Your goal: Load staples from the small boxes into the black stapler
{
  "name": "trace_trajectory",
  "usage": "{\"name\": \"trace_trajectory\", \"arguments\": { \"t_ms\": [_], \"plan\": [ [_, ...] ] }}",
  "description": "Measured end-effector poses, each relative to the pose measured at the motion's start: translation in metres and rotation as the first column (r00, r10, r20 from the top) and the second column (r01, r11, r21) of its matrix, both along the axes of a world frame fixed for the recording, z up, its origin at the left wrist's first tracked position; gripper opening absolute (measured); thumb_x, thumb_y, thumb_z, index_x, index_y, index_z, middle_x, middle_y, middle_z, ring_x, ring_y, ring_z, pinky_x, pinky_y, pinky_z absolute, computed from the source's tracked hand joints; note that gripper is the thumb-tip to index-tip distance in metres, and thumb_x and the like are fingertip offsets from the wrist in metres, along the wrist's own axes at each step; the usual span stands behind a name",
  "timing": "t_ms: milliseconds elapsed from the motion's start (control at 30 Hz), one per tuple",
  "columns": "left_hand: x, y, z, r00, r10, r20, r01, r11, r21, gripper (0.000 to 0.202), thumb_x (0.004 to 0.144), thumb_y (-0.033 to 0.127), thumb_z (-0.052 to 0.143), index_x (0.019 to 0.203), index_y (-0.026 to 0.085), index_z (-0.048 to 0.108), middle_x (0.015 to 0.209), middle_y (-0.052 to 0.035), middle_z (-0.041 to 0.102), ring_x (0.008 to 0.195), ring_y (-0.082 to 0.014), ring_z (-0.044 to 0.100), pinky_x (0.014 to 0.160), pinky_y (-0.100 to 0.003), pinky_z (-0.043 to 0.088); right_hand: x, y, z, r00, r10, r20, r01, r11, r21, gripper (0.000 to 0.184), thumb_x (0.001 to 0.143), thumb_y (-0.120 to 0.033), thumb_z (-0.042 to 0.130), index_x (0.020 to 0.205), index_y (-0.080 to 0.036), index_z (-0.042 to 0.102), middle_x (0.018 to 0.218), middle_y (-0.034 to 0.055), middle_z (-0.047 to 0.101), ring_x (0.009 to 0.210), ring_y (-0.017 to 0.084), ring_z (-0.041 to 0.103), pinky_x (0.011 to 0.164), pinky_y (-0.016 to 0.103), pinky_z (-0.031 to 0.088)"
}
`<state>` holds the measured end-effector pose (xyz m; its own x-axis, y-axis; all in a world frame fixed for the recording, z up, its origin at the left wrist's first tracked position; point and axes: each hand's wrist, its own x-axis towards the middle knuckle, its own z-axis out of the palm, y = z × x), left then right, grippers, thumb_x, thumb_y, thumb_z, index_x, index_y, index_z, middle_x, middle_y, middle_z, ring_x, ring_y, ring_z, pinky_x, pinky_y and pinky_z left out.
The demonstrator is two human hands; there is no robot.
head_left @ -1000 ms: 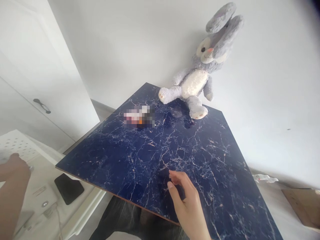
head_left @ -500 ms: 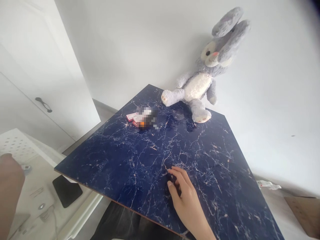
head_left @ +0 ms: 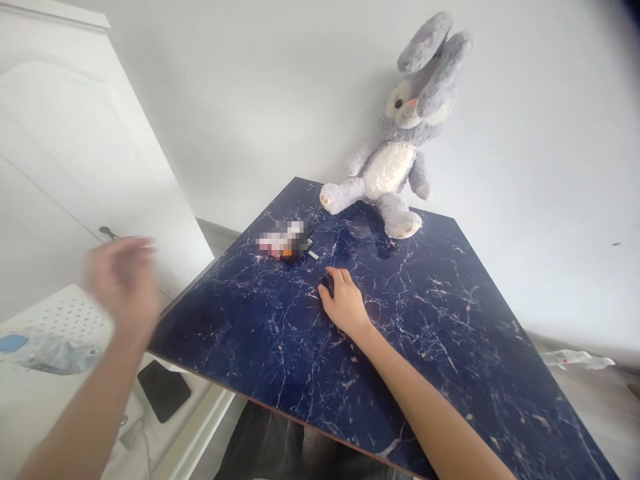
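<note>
My right hand (head_left: pixel 345 303) rests on the dark blue marbled table (head_left: pixel 240 340), thumb and fingers apart and slightly curved, with nothing seen in them. Just ahead of it lies a small pile of items (head_left: pixel 287 250), partly pixelated, showing pink, white, orange and black. A small pale strip (head_left: pixel 313 255) lies at the pile's right side. Raised off the table's left edge, my left hand (head_left: pixel 125 273) is smeared by motion, so its fingers cannot be made out.
A grey plush rabbit (head_left: pixel 387 170) sits at the table's back against the wall. To the left, a white desk (head_left: pixel 30 407) bears a black flat device (head_left: pixel 164 391) and a clear plastic item (head_left: pixel 63 353). A white cabinet (head_left: pixel 60 147) stands behind. A plastic bag (head_left: pixel 580 360) lies at far right.
My right hand has moved forward over the table towards the small pile. My left hand has come up into view at the left. The camera view has shifted.
</note>
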<state>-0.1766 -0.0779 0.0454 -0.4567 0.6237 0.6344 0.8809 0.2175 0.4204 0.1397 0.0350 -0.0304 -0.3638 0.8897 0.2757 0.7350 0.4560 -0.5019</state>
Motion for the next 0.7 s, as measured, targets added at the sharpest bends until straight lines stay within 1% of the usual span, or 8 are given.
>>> {"name": "trace_trajectory", "arguments": {
  "t_ms": [33, 100, 200, 333, 400, 467, 533, 700],
  "plan": [
    [0.008, 0.019, -0.004, 0.985, -0.168, 0.033, 0.169, 0.985, -0.032, 0.036, 0.103, 0.03, 0.034, 0.131, 0.021, 0.054, 0.127, -0.0025, 0.065, 0.112, -0.0189, 0.059, 0.097, -0.038, 0.05, -0.01, 0.015, -0.001, 0.999, -0.041, 0.006, 0.041, 0.999, 0.02, 0.043, 0.097, -0.032, 0.049, 0.136, -0.014, 0.05, 0.128, 0.0158, 0.057, 0.115, 0.028, 0.06, 0.101, 0.041, 0.048],
    [0.023, 0.064, -0.01, 0.891, -0.451, 0.046, 0.448, 0.861, -0.243, 0.034, 0.098, 0.031, 0.043, 0.124, 0.018, 0.06, 0.125, -0.0068, 0.066, 0.112, -0.0216, 0.059, 0.1, -0.037, 0.046, -0.028, 0.042, -0.002, 0.993, -0.12, 0.008, 0.119, 0.992, 0.035, 0.047, 0.097, -0.038, 0.052, 0.135, -0.01, 0.051, 0.127, 0.0179, 0.056, 0.11, 0.029, 0.061, 0.097, 0.039, 0.048],
    [0.039, 0.123, -0.019, 0.818, -0.572, 0.064, 0.511, 0.67, -0.539, 0.031, 0.094, 0.026, 0.046, 0.114, 0.016, 0.067, 0.104, -0.0116, 0.071, 0.099, -0.0255, 0.061, 0.09, -0.037, 0.045, -0.04, 0.067, -0.003, 0.995, -0.09, 0.033, 0.089, 0.996, 0.021, 0.03, 0.099, -0.035, 0.051, 0.116, -0.014, 0.064, 0.119, 0.0143, 0.059, 0.1, 0.024, 0.064, 0.09, 0.035, 0.048],
    [0.044, 0.153, -0.022, 0.743, -0.667, 0.054, 0.552, 0.566, -0.612, 0.022, 0.087, 0.025, 0.053, 0.096, 0.018, 0.072, 0.087, -0.0097, 0.069, 0.08, -0.0239, 0.062, 0.074, -0.034, 0.043, -0.036, 0.076, -0.006, 0.997, -0.015, -0.076, 0.017, 1.0, 0.022, 0.018, 0.098, -0.027, 0.051, 0.101, -0.018, 0.066, 0.106, 0.0098, 0.067, 0.096, 0.021, 0.064, 0.087, 0.031, 0.046],
    [0.042, 0.151, -0.019, 0.74, -0.666, 0.096, 0.604, 0.594, -0.532, 0.024, 0.086, 0.027, 0.056, 0.103, 0.02, 0.073, 0.096, -0.0095, 0.071, 0.08, -0.0235, 0.063, 0.071, -0.033, 0.044, -0.031, 0.074, -0.007, 0.975, -0.054, -0.215, 0.049, 0.998, -0.028, 0.014, 0.097, -0.027, 0.054, 0.1, -0.02, 0.065, 0.098, 0.0072, 0.07, 0.09, 0.021, 0.066, 0.084, 0.031, 0.047],
    [0.04, 0.147, -0.012, 0.752, -0.637, 0.173, 0.649, 0.668, -0.364, 0.033, 0.086, 0.031, 0.061, 0.117, 0.023, 0.07, 0.113, -0.0094, 0.07, 0.086, -0.0237, 0.066, 0.073, -0.032, 0.047, -0.025, 0.069, -0.008, 0.921, -0.096, -0.378, 0.063, 0.993, -0.097, 0.013, 0.095, -0.03, 0.055, 0.097, -0.022, 0.065, 0.094, 0.0045, 0.073, 0.084, 0.02, 0.068, 0.082, 0.031, 0.048],
    [0.043, 0.145, -0.004, 0.71, -0.618, 0.336, 0.692, 0.701, -0.172, 0.045, 0.084, 0.034, 0.067, 0.128, 0.025, 0.065, 0.12, -0.0086, 0.069, 0.089, -0.0232, 0.068, 0.074, -0.032, 0.05, -0.018, 0.061, -0.008, 0.849, -0.117, -0.515, 0.044, 0.988, -0.151, 0.015, 0.093, -0.036, 0.058, 0.094, -0.023, 0.066, 0.094, 0.0028, 0.074, 0.082, 0.019, 0.069, 0.081, 0.03, 0.05],
    [0.07, 0.151, -0.001, 0.297, -0.574, 0.763, 0.769, 0.617, 0.164, 0.054, 0.072, 0.028, 0.081, 0.125, 0.02, 0.068, 0.106, -0.0103, 0.074, 0.085, -0.0234, 0.071, 0.075, -0.035, 0.056, -0.003, 0.039, -0.013, 0.691, -0.179, -0.701, -0.026, 0.962, -0.271, 0.026, 0.087, -0.047, 0.063, 0.095, -0.023, 0.07, 0.088, 0.0025, 0.074, 0.076, 0.02, 0.069, 0.076, 0.032, 0.053]
  ]
}}
